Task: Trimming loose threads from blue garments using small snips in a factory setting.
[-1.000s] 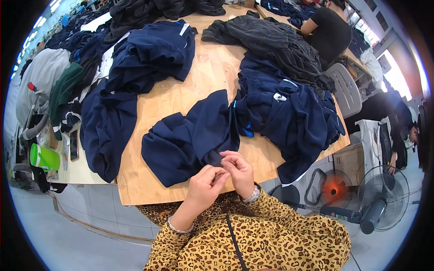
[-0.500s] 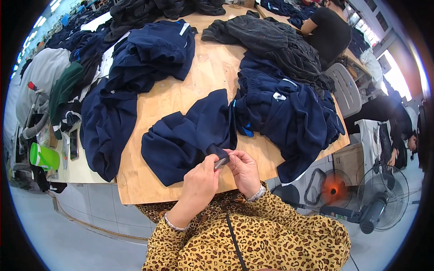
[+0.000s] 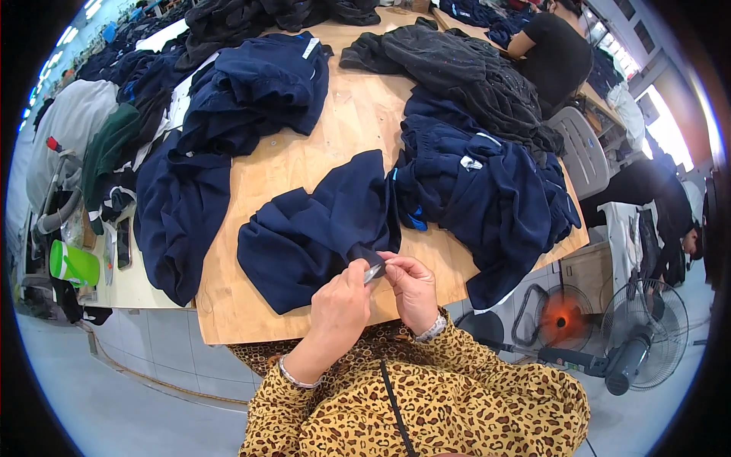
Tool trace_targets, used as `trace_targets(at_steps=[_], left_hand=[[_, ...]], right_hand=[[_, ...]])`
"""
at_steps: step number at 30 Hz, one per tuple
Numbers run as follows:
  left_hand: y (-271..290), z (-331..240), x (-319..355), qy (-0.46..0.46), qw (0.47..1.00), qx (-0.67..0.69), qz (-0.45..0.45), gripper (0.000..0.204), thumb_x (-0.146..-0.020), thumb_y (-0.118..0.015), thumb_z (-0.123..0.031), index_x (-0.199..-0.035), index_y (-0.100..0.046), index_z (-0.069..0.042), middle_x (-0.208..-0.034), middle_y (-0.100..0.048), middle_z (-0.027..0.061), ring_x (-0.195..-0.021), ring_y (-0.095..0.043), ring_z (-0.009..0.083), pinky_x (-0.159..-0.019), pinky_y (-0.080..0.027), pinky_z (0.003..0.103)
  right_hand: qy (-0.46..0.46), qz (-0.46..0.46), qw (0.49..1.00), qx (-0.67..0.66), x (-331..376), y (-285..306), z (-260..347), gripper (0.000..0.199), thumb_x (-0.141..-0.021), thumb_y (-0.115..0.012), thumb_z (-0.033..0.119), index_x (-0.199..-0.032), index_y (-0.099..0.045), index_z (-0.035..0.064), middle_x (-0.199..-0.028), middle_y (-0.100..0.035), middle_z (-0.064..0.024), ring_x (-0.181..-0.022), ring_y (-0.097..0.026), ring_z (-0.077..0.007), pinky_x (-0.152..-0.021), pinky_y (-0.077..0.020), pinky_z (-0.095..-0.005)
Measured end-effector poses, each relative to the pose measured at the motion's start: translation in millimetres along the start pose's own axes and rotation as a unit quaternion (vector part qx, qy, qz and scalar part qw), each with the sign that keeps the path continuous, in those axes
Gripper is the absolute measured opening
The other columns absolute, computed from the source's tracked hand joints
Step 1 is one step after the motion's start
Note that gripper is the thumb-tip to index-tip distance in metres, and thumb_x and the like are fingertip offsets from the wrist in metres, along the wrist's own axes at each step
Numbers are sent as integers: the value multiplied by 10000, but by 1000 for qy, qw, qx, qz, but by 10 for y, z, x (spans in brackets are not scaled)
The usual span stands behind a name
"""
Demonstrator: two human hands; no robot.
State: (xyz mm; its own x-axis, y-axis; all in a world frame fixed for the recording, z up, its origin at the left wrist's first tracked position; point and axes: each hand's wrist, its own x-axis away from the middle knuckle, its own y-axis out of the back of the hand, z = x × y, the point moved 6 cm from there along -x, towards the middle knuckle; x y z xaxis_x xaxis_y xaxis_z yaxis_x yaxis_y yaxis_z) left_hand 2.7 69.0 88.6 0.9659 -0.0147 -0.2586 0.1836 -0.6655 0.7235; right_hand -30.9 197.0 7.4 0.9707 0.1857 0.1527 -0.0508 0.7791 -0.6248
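Note:
A navy garment (image 3: 312, 228) lies spread on the wooden table in front of me, one narrow end drawn toward the near edge. My left hand (image 3: 341, 303) is closed round small silver thread snips (image 3: 372, 273), whose metal shows beside that end of cloth. With thumb and forefinger my right hand (image 3: 412, 293) pinches the edge of the navy garment, close to the snips. Both hands meet just above the table's front edge. The fingers cover most of the tool and the exact spot being worked on.
Navy garments (image 3: 480, 183) are heaped at the right, and another navy pile (image 3: 244, 91) lies at the left. Dark grey clothing (image 3: 472, 72) sits farther back. A green bucket (image 3: 75, 263) and a phone (image 3: 124, 244) are on the left side table. A standing fan (image 3: 646, 324) is at the lower right.
The snips have turned slightly between my left fingers, and more of their metal shows. My left hand has shifted a little; my right still pinches the cloth.

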Motion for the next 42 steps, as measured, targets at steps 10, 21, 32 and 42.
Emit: trace_targets(at_steps=[10, 21, 32, 42], left_hand=[[-31, 2, -16, -1, 1000, -19, 3, 255, -799, -632, -88, -1000, -484, -42, -706, -608, 108, -672, -632, 264, -556, -492, 343], [-22, 37, 21, 12, 1000, 1, 25, 311, -786, -649, -73, -1040, -473, -39, -759, -619, 146, -697, -635, 298, -579, -496, 364], [-41, -12, -9, -3, 1000, -17, 20, 278, -782, -632, -71, -987, -446, -42, -723, -594, 114, -676, -631, 280, -559, -495, 366], [44, 43, 17, 25, 999, 1, 43, 320, -786, -644, -87, -1043, -458, -43, -782, -629, 144, -702, -641, 305, -579, -501, 376]], right_hand=[[30, 3, 997, 76, 25, -9, 19, 106, -855, -586, -25, -936, -651, -4, -1087, -623, -133, -944, -591, -154, -865, -467, -256], [-44, -14, 997, -58, -9, 37, -67, 96, -885, -586, 36, -959, -628, -8, -1091, -625, -127, -935, -594, -137, -875, -471, -257], [14, 17, 999, 24, 18, -30, -7, 94, -868, -592, -10, -947, -642, -19, -1136, -596, -132, -953, -569, -119, -860, -457, -218], [-39, 2, 998, -44, -12, 12, -18, 102, -900, -571, 52, -979, -614, 3, -1139, -603, -129, -970, -582, -116, -876, -468, -229]])
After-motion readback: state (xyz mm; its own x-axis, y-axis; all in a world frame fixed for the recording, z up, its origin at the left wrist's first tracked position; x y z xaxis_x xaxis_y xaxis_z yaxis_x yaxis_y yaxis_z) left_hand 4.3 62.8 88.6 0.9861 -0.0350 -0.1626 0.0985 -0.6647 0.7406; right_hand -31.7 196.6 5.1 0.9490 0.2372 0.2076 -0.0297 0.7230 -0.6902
